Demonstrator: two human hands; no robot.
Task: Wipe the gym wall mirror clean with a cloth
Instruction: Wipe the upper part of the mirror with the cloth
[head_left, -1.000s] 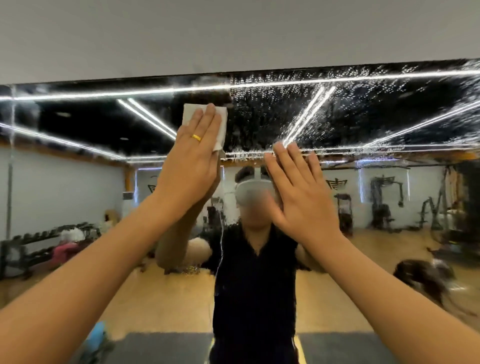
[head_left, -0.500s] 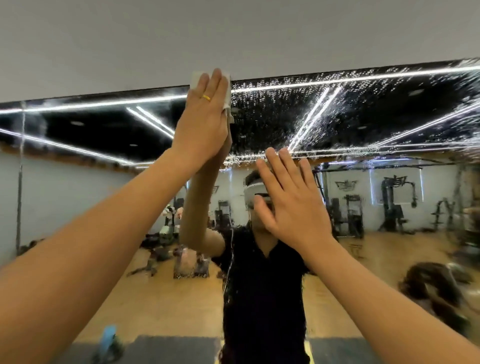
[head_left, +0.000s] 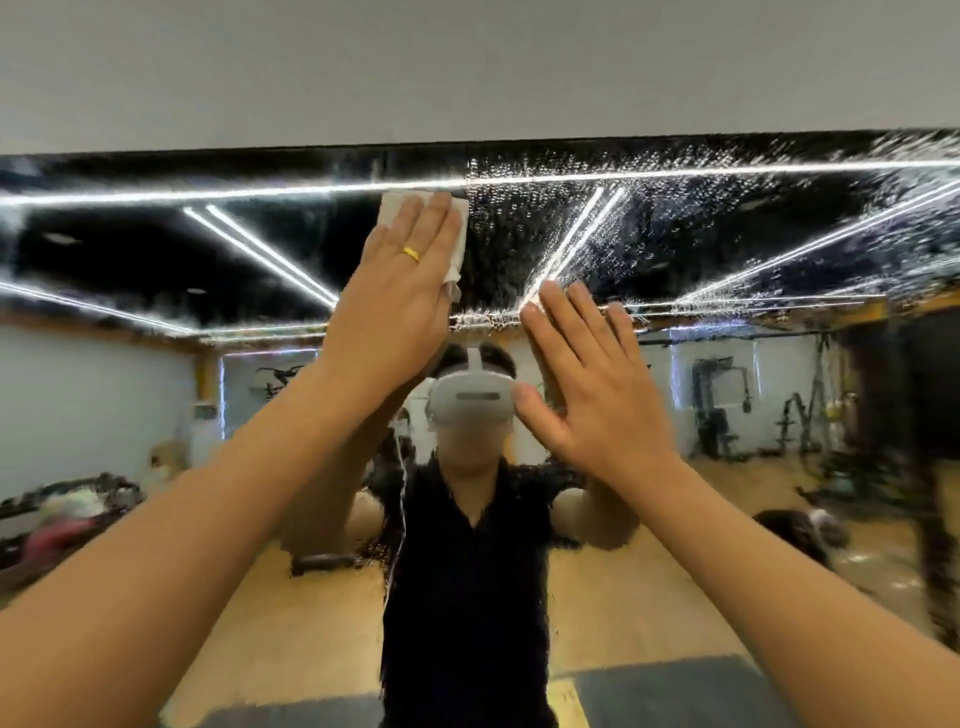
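The wall mirror (head_left: 727, 249) fills the view below a grey wall, and its upper right part is covered in water droplets. My left hand (head_left: 397, 296), with a gold ring, presses a white cloth (head_left: 456, 244) flat against the glass a little below the mirror's top edge. Only the cloth's top and right edge show past my fingers. My right hand (head_left: 587, 395) lies flat on the mirror lower and to the right, fingers spread, holding nothing.
The mirror's dark top edge (head_left: 467, 148) meets a plain grey wall (head_left: 467, 67). In the reflection stand a person in a black shirt with a white headset (head_left: 470, 397), weight machines (head_left: 719, 410) at right and a rack (head_left: 67, 499) at left.
My left hand slid the cloth up to the mirror's top edge, then came back down a little and to the right. My right hand stayed flat on the glass.
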